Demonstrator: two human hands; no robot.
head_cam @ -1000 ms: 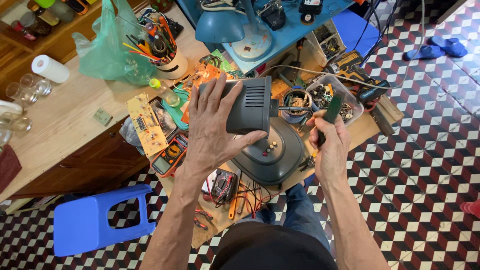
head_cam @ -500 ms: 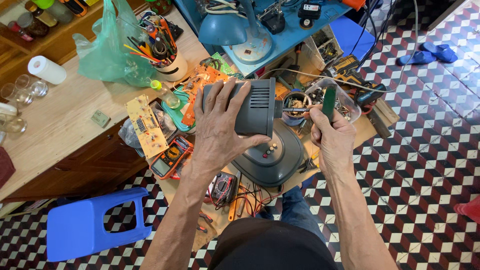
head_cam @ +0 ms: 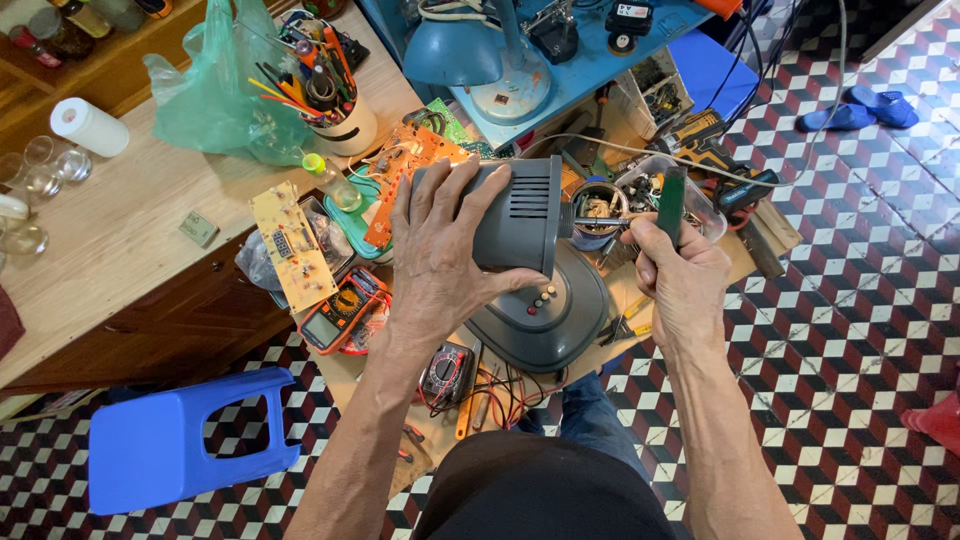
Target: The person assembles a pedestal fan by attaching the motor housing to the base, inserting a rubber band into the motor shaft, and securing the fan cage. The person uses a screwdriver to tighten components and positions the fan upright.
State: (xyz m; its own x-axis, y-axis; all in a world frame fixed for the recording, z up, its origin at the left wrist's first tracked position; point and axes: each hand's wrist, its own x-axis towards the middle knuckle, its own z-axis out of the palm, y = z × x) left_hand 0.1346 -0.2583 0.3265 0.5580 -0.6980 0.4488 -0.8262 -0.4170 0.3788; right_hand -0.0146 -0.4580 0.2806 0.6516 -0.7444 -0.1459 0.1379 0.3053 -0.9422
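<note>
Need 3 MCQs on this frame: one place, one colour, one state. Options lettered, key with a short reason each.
1. Where does the blue plastic stool stand?
A. on the tiled floor at lower left
B. on the wooden bench
C. under the blue lamp

2. What colour is the handle of the tool in the right hand?
A. red
B. green
C. yellow

3. How is the grey motor housing held?
A. lying free on the bench
B. hanging by its cord
C. gripped by the left hand above its grey base

Key: 1 A, the stool sits on the checkered tiles beside the bench. 2 B, a dark green handle sticks up from the fist. 3 C, the left hand's fingers wrap over the housing's top, with the base below it.
</note>
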